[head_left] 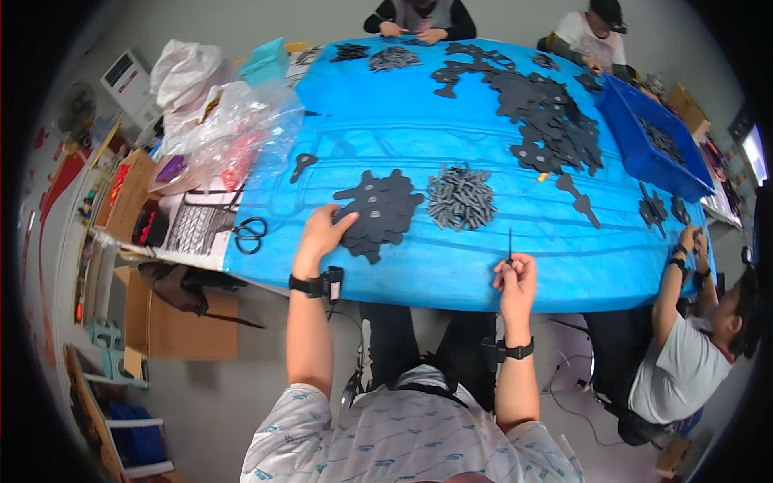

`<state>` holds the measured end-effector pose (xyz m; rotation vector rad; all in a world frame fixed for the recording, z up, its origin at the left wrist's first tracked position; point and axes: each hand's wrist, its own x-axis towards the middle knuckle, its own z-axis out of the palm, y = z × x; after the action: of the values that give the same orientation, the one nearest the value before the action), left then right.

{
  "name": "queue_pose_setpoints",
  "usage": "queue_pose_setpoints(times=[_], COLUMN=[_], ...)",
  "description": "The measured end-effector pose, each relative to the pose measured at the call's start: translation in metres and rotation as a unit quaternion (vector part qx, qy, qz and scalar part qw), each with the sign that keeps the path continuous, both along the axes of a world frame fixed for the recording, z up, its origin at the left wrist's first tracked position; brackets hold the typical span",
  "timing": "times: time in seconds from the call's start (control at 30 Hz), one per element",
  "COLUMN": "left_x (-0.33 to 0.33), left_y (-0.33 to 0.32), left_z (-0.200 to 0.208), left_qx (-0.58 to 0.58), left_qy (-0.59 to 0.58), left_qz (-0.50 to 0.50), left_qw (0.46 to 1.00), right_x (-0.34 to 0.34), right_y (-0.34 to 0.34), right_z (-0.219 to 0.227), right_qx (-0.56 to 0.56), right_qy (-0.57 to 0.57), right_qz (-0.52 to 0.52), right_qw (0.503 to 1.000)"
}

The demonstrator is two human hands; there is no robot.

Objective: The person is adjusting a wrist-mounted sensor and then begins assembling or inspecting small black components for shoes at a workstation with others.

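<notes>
On the blue-covered table, my left hand (324, 231) touches the near left edge of a pile of flat dark grey pieces (378, 213) with rounded lobes. Its thumb and fingers are apart, with no piece clearly gripped. Close to the table's front edge, my right hand (518, 278) is closed around a thin dark rod-like tool (510, 241), whose slim end points away from me. Most of its handle is hidden in my fingers. Between and beyond my hands lies a heap of short dark grey sticks (460, 197).
Black-handled scissors (250, 235) lie at the left, near clear plastic bags (250, 121). A single dark piece (303, 166) and another (578, 200) lie apart. A large dark pile (555, 121) and a blue bin (656, 149) stand farther right. Several people work around the table.
</notes>
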<state>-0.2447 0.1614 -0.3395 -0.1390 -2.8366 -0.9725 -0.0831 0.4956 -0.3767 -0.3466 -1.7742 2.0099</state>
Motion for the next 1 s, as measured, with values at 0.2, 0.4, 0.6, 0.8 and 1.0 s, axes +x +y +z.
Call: queue_pose_setpoints(times=[0.2,0.4,0.6,0.8,1.0], left_x=[-0.004,-0.002,0.01,0.041,0.085], left_y=[-0.036,-0.026,-0.029,-0.033,0.043], left_z=[-0.013,-0.019,-0.01,0.015,0.027], left_qx=[0.024,0.1,0.123,0.347,0.528], left_qy=[-0.025,0.0,0.043,0.085,-0.083], left_qz=[-0.011,-0.005,0.038,0.057,-0.105], left_qw=[0.999,0.995,0.991,0.932,0.839], right_x=[-0.008,-0.035,-0.083,-0.102,-0.056], right_y=[-0.003,-0.005,-0.018,-0.014,-0.015], right_z=[-0.016,0.017,0.03,0.006,0.028], right_qx=[0.103,0.216,0.284,0.182,0.032], right_qy=[-0.043,-0.086,-0.125,-0.159,-0.113], right_qz=[-0.059,-0.048,-0.019,0.021,0.094], right_qw=[0.992,0.971,0.95,0.97,0.989])
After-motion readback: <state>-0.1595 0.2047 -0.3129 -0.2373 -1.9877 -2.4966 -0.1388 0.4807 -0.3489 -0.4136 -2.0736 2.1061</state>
